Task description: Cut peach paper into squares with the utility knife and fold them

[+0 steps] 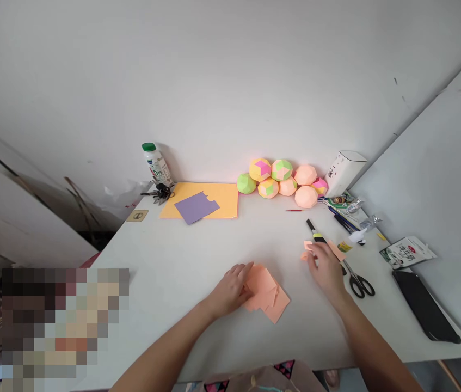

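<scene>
Peach paper stack (270, 296) low in the middle of the table (197, 256), fanned out a bit, corners poking toward 5 o'clock, not far from the near edge. Left hand (232, 291) on its 9 o'clock side, fingers lying fairly flat over the top sheet, pressing rather than pinching. Right hand (327, 270) off at 2 o'clock from the stack, fingers curled down over some peach scraps (307, 246); no telling whether pinching one or just hovering. Right by that hand: a black marker (315, 231) with a yellow band at 12, scissors (357, 282) at 4. Further right, a dark phone (426, 313) close to the right edge, white packet (407, 251) just past it. Way back at 12 along the wall, paper balls (283, 182) and a white box (344, 171); at 11, a yellow sheet (214, 198) with a purple sheet (196, 207) on top, plus keys (160, 192) and a bottle (157, 163). Plenty of bare tabletop from 9 round to 12 of the stack; right side pretty cluttered.
</scene>
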A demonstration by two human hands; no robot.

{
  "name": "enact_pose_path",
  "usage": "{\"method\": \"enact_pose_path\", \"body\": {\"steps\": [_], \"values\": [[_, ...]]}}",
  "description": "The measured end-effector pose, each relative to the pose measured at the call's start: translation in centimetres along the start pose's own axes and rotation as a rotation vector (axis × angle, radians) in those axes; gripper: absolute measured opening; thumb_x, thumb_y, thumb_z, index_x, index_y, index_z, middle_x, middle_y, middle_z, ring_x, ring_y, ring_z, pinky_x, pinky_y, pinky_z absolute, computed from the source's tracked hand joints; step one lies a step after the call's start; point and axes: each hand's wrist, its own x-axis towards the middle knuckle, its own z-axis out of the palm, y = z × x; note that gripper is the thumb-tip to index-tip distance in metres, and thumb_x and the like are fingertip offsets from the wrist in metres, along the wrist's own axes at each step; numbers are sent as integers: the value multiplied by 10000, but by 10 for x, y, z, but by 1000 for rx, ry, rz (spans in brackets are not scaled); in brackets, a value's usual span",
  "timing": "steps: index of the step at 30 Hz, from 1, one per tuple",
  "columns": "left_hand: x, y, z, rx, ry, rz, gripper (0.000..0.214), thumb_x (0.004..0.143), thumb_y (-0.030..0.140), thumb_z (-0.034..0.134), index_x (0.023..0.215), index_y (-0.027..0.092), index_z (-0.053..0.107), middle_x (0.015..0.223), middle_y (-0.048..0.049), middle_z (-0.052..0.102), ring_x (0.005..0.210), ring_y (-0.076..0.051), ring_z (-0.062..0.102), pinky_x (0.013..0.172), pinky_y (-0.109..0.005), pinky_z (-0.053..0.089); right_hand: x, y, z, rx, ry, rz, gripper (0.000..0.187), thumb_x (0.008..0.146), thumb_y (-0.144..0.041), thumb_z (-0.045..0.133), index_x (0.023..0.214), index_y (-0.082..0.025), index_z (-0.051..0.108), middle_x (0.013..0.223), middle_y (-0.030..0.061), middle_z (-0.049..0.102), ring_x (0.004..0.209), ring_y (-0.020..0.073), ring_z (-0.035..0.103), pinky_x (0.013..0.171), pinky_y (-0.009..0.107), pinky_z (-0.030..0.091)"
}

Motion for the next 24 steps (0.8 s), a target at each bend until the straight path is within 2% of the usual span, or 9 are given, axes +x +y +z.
{"method": "enact_pose_path", "body": {"steps": [2,4,6,9,11,14,19,21,24], "values": [[-1,0,-3,-40,28,-25,707,813,204,545,1421,213,184,1246,-129,492,1122,-262,492,930,-459,455,-8,-24,10,141,-238,-89,252,889,-316,440,1047,-186,587,1031,94,611,714,167,594,682,319,511],[-2,0,-10,-73,84,-64,692,833,241,525,1423,236,163,1252,-116,479,1090,-243,513,896,-435,476,-17,-45,21,190,-466,-147,296,849,-363,543,1095,-200,559,996,72,608,777,183,596,661,312,520],[-2,0,-19,-49,125,-145,624,839,275,513,1395,240,233,1200,-101,502,1049,-238,528,864,-422,484,-24,-60,32,132,-563,-207,427,748,-342,678,1128,-197,547,1012,79,587,894,234,580,704,355,527],[-2,4,-28,95,83,-345,505,757,379,615,1202,184,477,1086,-111,531,1045,-295,510,858,-443,456,-34,-69,45,55,-546,-279,533,710,-220,716,1204,-196,518,1039,99,564,967,278,552,770,428,523],[-3,9,-28,186,36,-426,490,662,434,697,1044,165,549,1040,-116,525,1023,-321,500,854,-456,436,-38,-69,49,83,-531,-302,538,731,-165,684,1234,-209,501,1050,98,560,981,276,549,807,450,518],[-3,19,-19,242,1,-412,486,572,434,763,925,177,550,991,-99,515,985,-317,489,849,-450,420,-41,-66,53,180,-527,-296,576,733,-98,639,1270,-215,466,1106,100,551,1035,271,533,878,470,500],[-2,27,-9,198,-51,-397,368,615,426,745,809,194,536,931,-68,505,940,-290,483,809,-415,421,-44,-64,56,290,-572,-266,621,732,-80,581,1317,-214,421,1235,111,518,1167,271,471,981,487,435],[-2,25,-8,221,-23,-389,409,599,438,762,837,189,541,955,-73,506,942,-289,479,815,-414,414,-42,-64,55,298,-611,-244,670,714,-121,616,1341,-201,394,1310,123,473,1230,285,417,1017,491,398],[-1,18,-5,270,90,-338,558,562,506,782,951,185,543,1045,-103,509,998,-312,471,857,-447,392,-36,-67,53,280,-671,-239,765,692,-198,670,1381,-206,339,1379,129,418,1267,309,368,1026,512,369]]}}
